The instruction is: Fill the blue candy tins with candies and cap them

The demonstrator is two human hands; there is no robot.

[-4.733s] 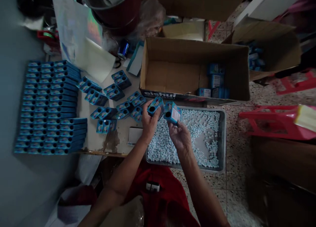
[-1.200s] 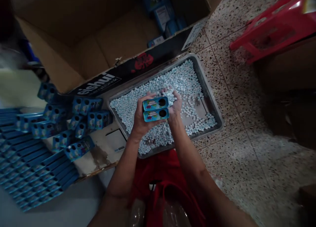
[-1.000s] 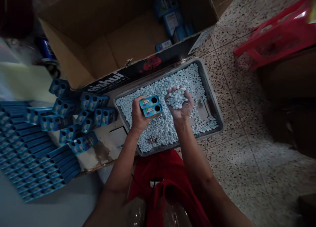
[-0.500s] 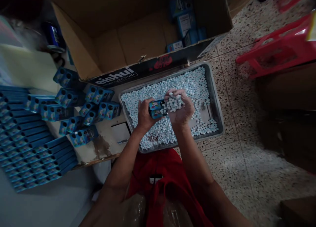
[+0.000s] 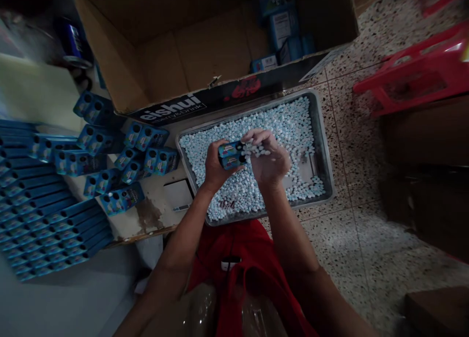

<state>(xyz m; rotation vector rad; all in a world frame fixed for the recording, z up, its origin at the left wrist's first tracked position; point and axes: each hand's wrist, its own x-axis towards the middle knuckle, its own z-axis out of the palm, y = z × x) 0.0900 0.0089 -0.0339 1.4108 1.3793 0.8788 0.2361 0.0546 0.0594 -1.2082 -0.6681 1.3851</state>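
My left hand grips a pair of small blue boxes side by side, their ends turned towards my other palm. Cupped against those ends, my right hand holds a small heap of pale blue-white candy-like pellets, fingers curled over it. Both hands are above a metal tray spread with many more such pellets. Whether pellets are inside the held boxes is hidden from me.
Blue boxes with dark round openings stand left of the tray, beside long stacked rows of blue boxes. A flat white device lies by the tray. Behind is a large cardboard box; a red stool stands right.
The heap in my right palm has shrunk, and its fingers have tipped further towards the boxes. My left hand keeps its hold on the boxes. The view has shifted slightly.
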